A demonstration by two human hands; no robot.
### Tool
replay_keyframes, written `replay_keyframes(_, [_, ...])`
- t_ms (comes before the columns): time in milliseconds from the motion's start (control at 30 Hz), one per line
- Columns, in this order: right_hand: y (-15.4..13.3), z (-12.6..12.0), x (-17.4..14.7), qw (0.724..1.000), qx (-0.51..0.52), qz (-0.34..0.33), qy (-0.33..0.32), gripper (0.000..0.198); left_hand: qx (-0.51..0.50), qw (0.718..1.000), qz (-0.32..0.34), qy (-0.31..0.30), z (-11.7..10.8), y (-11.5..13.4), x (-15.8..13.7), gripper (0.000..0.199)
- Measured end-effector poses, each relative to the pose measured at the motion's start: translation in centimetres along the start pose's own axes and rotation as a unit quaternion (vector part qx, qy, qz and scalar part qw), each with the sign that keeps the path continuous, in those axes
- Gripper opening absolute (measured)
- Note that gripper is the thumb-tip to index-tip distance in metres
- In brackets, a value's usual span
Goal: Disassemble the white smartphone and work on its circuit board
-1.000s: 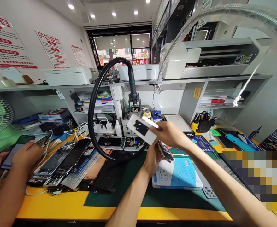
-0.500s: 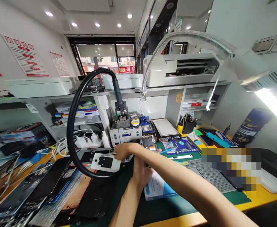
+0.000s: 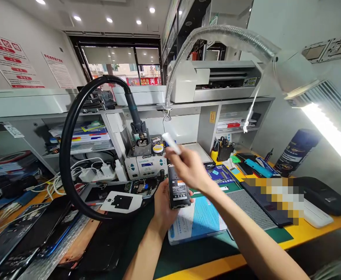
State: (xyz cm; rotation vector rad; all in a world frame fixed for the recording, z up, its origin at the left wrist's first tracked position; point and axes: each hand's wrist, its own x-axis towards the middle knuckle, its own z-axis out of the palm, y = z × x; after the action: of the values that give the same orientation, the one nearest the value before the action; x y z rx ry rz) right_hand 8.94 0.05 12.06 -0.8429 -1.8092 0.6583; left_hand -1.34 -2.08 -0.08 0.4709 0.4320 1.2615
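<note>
In my left hand (image 3: 162,200) is a smartphone (image 3: 178,192) with its back off, its black battery facing up. The phone is above a blue-and-white box (image 3: 198,219). My right hand (image 3: 188,165), slightly blurred, is closed round a white stick-shaped tool (image 3: 171,142) just over the phone's top end. The tool's tip points up and left; its kind is unclear. Left of the phone lies a white phone back cover (image 3: 135,203) with a black patch. Behind the cover rests an opened phone (image 3: 145,187) with its inner board showing.
A hot-air station (image 3: 147,166) stands behind the phone, its black hose (image 3: 64,144) arching over the left side. Several phones and screens (image 3: 56,221) cover the left bench. A lamp (image 3: 310,81) hangs at right. A spray can (image 3: 297,153) and grey mesh mat (image 3: 247,210) are also right.
My right hand has left the white back cover and moved right, and now holds the white stick-shaped tool above the phone. The phone in my left hand has come into fuller view. The camera view has shifted.
</note>
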Motion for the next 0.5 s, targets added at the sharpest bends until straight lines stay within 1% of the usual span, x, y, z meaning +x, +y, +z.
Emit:
replay_keyframes(33, [0.8, -2.0, -0.4, 0.995, 0.059, 0.045, 0.070, 0.041, -0.001, 1.000, -0.017, -0.013, 0.3, 0.0, -0.1, 0.044])
replay_keyframes(67, [1.8, -3.8, -0.8, 0.978, 0.127, 0.090, 0.138, 0.044, -0.002, 0.999, -0.030, -0.025, 0.6, 0.1, -0.2, 0.046])
replay_keyframes(100, [2.9, -5.4, -1.3, 0.955, 0.202, 0.124, 0.180, 0.045, -0.002, 0.999, -0.038, -0.036, 0.8, 0.1, -0.4, 0.048])
replay_keyframes(167, [5.1, -7.7, -2.2, 0.941, 0.232, 0.150, 0.196, 0.046, 0.002, 0.998, -0.036, -0.055, 1.3, 0.0, -0.6, 0.051])
replay_keyframes(200, [6.2, -8.4, -2.6, 0.936, 0.243, 0.166, 0.195, 0.046, 0.008, 0.998, -0.031, -0.061, 1.4, -0.1, -0.7, 0.053])
replay_keyframes(233, [7.2, -8.7, -3.1, 0.932, 0.250, 0.180, 0.189, 0.046, 0.016, 0.997, -0.026, -0.066, 1.5, -0.2, -0.8, 0.054])
replay_keyframes(300, [9.0, -8.6, -4.0, 0.926, 0.265, 0.208, 0.172, 0.045, 0.030, 0.997, -0.020, -0.069, 1.7, -0.3, -0.9, 0.055])
replay_keyframes(400, [11.2, -7.3, -4.9, 0.917, 0.290, 0.231, 0.147, 0.043, 0.051, 0.997, -0.016, -0.062, 1.8, -0.4, -1.0, 0.054])
replay_keyframes(500, [12.8, -6.2, -5.5, 0.911, 0.308, 0.242, 0.130, 0.043, 0.065, 0.996, -0.016, -0.058, 1.7, -0.5, -1.0, 0.055])
